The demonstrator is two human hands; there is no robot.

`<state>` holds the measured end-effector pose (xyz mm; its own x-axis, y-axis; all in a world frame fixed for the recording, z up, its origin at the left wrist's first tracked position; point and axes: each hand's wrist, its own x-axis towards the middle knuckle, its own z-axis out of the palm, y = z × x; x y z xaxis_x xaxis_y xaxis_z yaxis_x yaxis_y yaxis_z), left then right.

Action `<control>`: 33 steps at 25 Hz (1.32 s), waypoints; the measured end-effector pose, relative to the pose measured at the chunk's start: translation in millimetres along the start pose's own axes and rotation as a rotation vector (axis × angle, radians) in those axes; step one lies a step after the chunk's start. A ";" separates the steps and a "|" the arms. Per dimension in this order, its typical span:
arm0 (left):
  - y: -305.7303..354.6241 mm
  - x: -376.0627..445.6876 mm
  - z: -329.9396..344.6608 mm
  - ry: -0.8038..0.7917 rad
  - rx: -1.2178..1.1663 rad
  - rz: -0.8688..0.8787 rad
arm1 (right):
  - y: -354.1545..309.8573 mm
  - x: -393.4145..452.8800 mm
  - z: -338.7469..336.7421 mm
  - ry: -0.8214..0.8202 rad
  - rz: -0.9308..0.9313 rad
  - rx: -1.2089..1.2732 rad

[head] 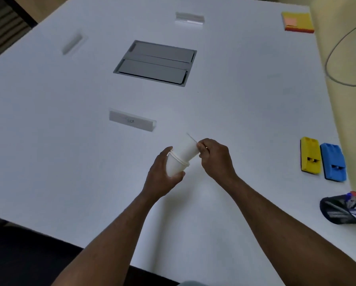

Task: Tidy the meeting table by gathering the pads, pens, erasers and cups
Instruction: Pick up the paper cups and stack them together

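A stack of white paper cups point(174, 165) is gripped around its lower part by my left hand point(162, 178) above the middle of the white table point(69, 162). My right hand point(214, 157) pinches the rim of the top cup point(188, 150), which sits partly inside the stack and leans right. A yellow eraser point(310, 155) and a blue eraser point(333, 161) lie side by side at the right edge. A dark mesh pen holder point(342, 210) with several pens stands at the near right. A yellow sticky pad stack point(298, 22) lies at the far right corner.
A grey cable hatch point(155, 62) is set into the table's middle. Three clear name-card stands are on the table: one near point(131, 120), one far point(189, 17), one far left point(72, 44). A cable point(330, 65) loops beyond the right edge.
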<state>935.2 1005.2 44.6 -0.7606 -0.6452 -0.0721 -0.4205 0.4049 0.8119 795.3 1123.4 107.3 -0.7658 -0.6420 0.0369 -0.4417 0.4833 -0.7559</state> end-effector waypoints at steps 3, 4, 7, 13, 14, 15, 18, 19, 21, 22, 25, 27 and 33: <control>-24.3 8.4 -15.6 0.056 -0.022 -0.120 | -5.1 34.5 14.8 0.054 -0.109 -0.094; -32.3 11.9 -20.0 0.057 -0.030 -0.167 | -5.3 46.7 22.1 0.061 -0.154 -0.147; -55.7 21.8 -28.1 0.018 -0.070 -0.317 | -1.3 80.4 47.6 -0.021 -0.153 -0.327; -79.2 28.5 -35.7 0.016 -0.148 -0.424 | 14.0 123.9 83.0 -0.246 -0.126 -0.613; -79.7 29.0 -36.8 0.031 -0.164 -0.420 | 16.2 127.6 85.7 -0.264 -0.154 -0.676; -79.8 29.5 -37.6 0.049 -0.175 -0.416 | 18.1 130.3 87.7 -0.285 -0.169 -0.725; -81.1 30.1 -39.8 0.096 -0.185 -0.413 | 23.9 135.0 91.4 -0.358 -0.130 -0.735; -81.8 29.9 -39.9 0.100 -0.188 -0.413 | 24.7 134.4 91.5 -0.365 -0.121 -0.711; -81.6 28.2 -39.1 0.088 -0.199 -0.409 | 20.6 125.1 89.3 -0.287 -0.159 -0.688; -80.1 26.8 -38.4 0.077 -0.209 -0.403 | 16.7 116.0 88.1 -0.211 -0.189 -0.677; -71.9 23.1 -32.6 0.049 -0.237 -0.362 | 6.6 77.3 89.7 -0.111 -0.206 -0.434; -61.8 19.1 -24.2 0.036 -0.258 -0.340 | 4.4 48.1 91.6 -0.227 -0.095 -0.168; -33.9 -6.0 -5.8 0.015 -0.268 -0.268 | -1.3 -7.4 82.2 -0.315 0.039 0.073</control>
<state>956.8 991.6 20.8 -0.6326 -0.7158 -0.2956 -0.4579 0.0379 0.8882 840.0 1078.6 54.2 -0.5940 -0.7819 -0.1891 -0.3714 0.4751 -0.7977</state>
